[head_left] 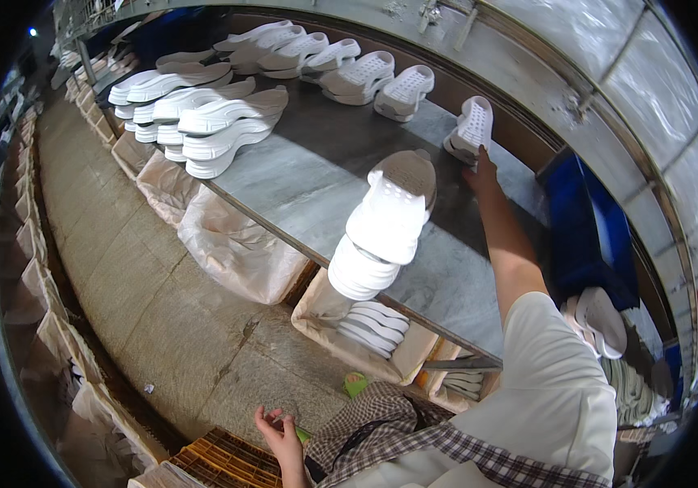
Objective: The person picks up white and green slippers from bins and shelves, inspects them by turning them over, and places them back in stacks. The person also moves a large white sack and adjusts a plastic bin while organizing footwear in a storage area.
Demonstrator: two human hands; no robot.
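Note:
At the far right of the table, my right hand [483,169] is closed round the near end of a white perforated shoe [474,124], which stands in line with other white shoes. My left hand [284,442] hangs low beside the checked apron, away from the table. Its fingers are apart and slightly curled, and nothing shows in them. On the table's near edge, between my arms, sits a brightly lit white shoe [383,213] with a grey-brown inside, on top of white soles [361,272].
Stacked white soles [231,122] fill the table's left part, with a row of white shoes [357,77] along the back. Lined boxes [414,354] of soles stand below the table edge. A blue bin [589,228] is at right, a yellow crate [223,464] at lower left.

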